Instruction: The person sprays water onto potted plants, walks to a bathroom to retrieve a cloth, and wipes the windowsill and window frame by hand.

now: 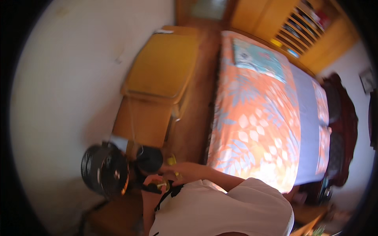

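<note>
Both of my hands are close together in front of my white shirt, blurred by motion. A yellow strip-like thing (171,159) shows above and below the fingers of my right hand (174,170), which seems closed around it; its exact kind is unclear. My left hand (153,179) is just left of it, its fingers partly hidden. Beside its wrist is a round yellowish thing (163,185), and a black band-like piece (152,188) crosses there. A dark rounded object (150,159) lies just beyond the hands. The black fan (104,169) stands to their left.
A wooden table (165,65) and a lower wooden surface (141,121) stand along the white wall (73,73). Right of a strip of wooden floor (189,132) is a bed (260,124) with an orange patterned cover. Wooden cabinets (265,17) stand at the far end.
</note>
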Motion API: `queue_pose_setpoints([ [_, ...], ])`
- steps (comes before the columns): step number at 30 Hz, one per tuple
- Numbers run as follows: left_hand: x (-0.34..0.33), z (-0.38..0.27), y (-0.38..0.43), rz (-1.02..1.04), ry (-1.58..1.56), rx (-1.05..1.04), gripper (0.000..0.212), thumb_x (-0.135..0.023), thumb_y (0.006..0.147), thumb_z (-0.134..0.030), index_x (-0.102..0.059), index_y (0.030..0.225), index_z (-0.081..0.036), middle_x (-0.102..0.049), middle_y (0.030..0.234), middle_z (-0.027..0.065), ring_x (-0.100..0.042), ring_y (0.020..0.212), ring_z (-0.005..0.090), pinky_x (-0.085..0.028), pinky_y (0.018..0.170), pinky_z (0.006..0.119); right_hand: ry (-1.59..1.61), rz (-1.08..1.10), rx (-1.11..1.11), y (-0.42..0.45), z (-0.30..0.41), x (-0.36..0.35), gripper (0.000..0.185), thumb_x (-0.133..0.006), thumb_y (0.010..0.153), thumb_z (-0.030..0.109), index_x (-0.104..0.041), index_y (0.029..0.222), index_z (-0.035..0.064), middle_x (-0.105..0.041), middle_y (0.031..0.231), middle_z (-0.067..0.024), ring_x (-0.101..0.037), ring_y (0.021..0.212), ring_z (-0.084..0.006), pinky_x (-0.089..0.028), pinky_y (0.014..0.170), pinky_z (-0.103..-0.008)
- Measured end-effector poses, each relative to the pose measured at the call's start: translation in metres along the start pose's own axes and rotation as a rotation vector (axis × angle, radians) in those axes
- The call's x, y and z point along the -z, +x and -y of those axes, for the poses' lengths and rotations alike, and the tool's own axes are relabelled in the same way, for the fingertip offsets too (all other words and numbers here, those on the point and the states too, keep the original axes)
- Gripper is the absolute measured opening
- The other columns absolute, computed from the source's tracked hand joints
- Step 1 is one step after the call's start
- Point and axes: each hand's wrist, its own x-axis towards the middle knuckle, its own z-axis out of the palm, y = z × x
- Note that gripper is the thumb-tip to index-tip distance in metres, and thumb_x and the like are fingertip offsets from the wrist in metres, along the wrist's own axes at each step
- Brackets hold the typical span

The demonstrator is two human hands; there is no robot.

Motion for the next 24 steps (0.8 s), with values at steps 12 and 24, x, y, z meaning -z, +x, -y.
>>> queue_pose_setpoints([
  [12, 0.049, -0.001, 0.145, 0.353, 0.018, 0.004, 0.041, -0.077, 0.073, -0.011, -0.056, 0.108, -0.006, -0.058, 0.109, 0.0105, -0.057, 0.110, 0.0245, -0.043, 0.097, 0.038, 0.351, -0.291, 0.353, 0.104, 0.014, 0.018, 0.042, -0.064, 0.092, 0.012, -0.047, 0.131, 0.0120, -0.058, 0.106, -0.0035, -0.057, 0.088, -0.0205, -0.047, 0.082, -0.0325],
  [24, -0.026, -0.045, 0.296, 0.458, 0.112, -0.144, 0.058, -0.080, 0.071, -0.015, -0.052, 0.120, -0.005, -0.056, 0.116, 0.0125, -0.056, 0.113, 0.0270, -0.044, 0.098, 0.039, 0.095, -0.406, 0.108, 0.066, 0.005, 0.188, 0.064, -0.071, 0.079, 0.011, -0.045, 0.137, 0.0169, -0.066, 0.110, -0.0140, -0.066, 0.099, -0.0335, -0.050, 0.076, -0.0393],
])
